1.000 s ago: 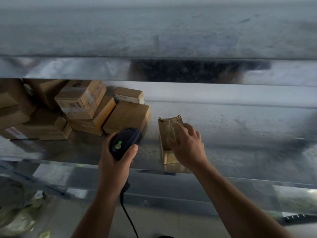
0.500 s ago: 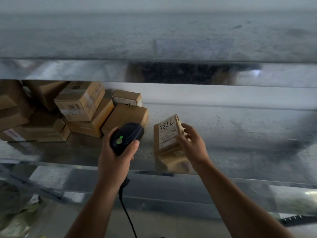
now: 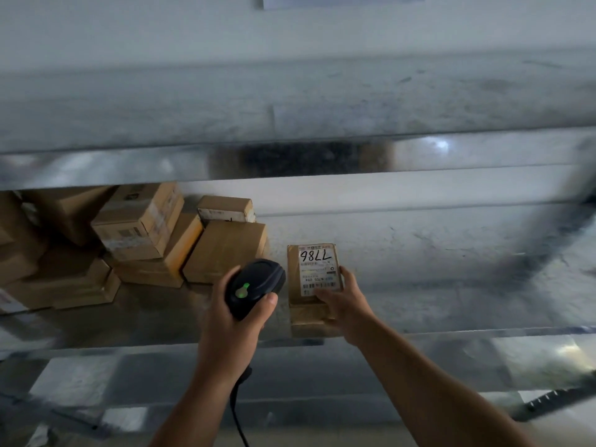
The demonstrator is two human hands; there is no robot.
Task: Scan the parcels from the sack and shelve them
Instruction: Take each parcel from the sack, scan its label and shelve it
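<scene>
parcel point(image 3: 314, 272): stands upright on shelf point(image 3: 451, 285), label facing me, just right of scanner point(image 3: 254, 287)
right hand point(image 3: 342, 301): pinches its lower right edge
left hand point(image 3: 232, 317): wrapped around scanner

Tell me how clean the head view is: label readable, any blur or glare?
Head view: dim; the label on the parcel reads 7786, upside down, its fine print not; boxes at left are smeared; glare on the shelf rim at right, bowed by the wide lens.
</scene>
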